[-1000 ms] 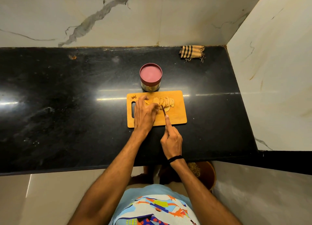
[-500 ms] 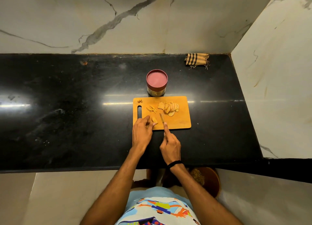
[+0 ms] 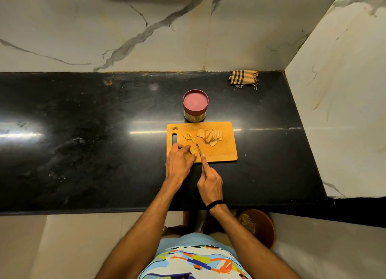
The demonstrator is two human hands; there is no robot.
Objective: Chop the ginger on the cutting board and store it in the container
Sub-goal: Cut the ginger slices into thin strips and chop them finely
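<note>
left grip [image 3: 179,163] pinches ginger piece [image 3: 192,151] on cutting board [image 3: 226,153]; right grip [image 3: 210,182] holds knife [image 3: 198,148]

Nothing legible: the container [image 3: 195,106] and cutting board [image 3: 223,153] carry no readable label, and the shirt [image 3: 194,262] print is too blurred to tell.

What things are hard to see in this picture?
Head view:
- Knife: handle hidden inside the right hand; only the blade shows.
- Ginger piece: partly covered by the left hand.
- Container: inside covered by its pink lid.
- Bits at the cutting board corner: too small to identify.
</note>
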